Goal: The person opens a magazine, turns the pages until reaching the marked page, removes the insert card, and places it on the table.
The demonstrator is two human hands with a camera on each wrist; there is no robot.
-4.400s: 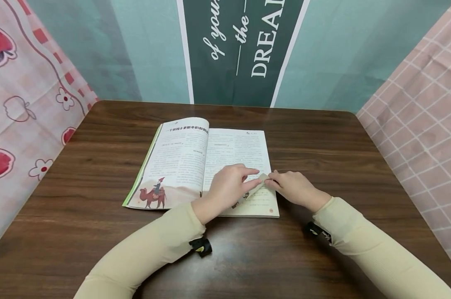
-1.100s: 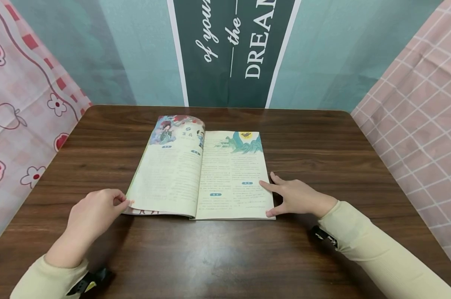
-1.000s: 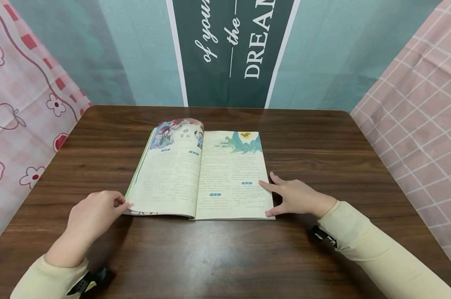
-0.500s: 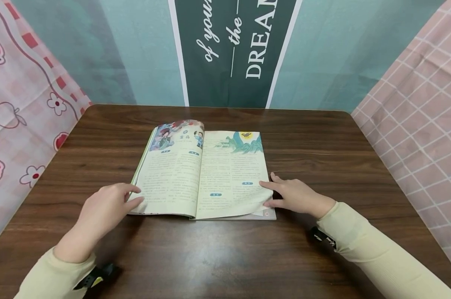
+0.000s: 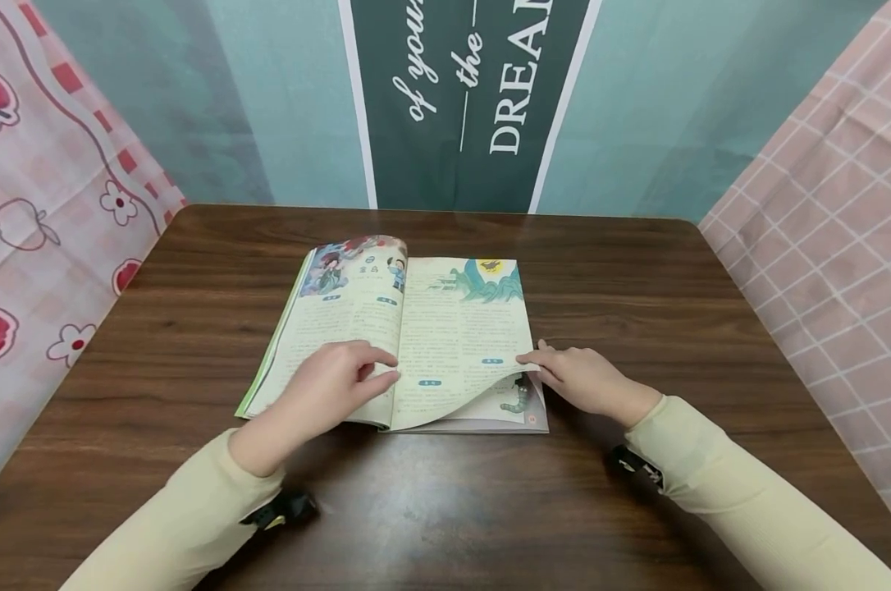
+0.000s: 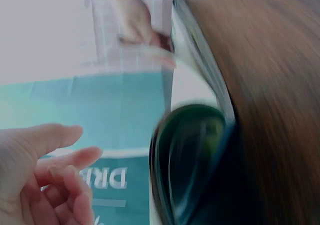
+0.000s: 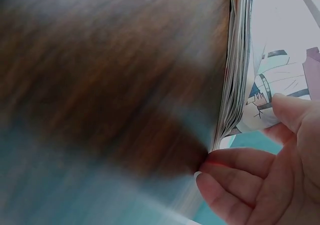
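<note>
An open magazine (image 5: 349, 336) lies on the table, printed text and small pictures on both pages. The lower corner of its right-hand page (image 5: 460, 394) curls up, and a grey-edged page with a green caterpillar-like drawing (image 5: 515, 404) shows beneath. My right hand (image 5: 589, 382) pinches that raised corner; in the right wrist view the thumb (image 7: 295, 110) lies against the page's illustrated underside, other fingers touching the page stack. Over the left page near the spine hovers my left hand (image 5: 335, 382), thumb and forefinger apart, the other fingers bent, holding nothing in the left wrist view.
The dark wooden table (image 5: 445, 509) surrounds the magazine. Behind it hangs a teal cloth (image 5: 298, 123) with a dark lettered panel (image 5: 482, 98). A fruit-patterned cloth (image 5: 54, 172) is at left, a pink checked one (image 5: 844, 164) at right. Both wrists carry black straps.
My left hand has left the magazine's lower left edge and moved right to the spine. My right hand has lifted the right page's corner, which lay flat one second ago.
</note>
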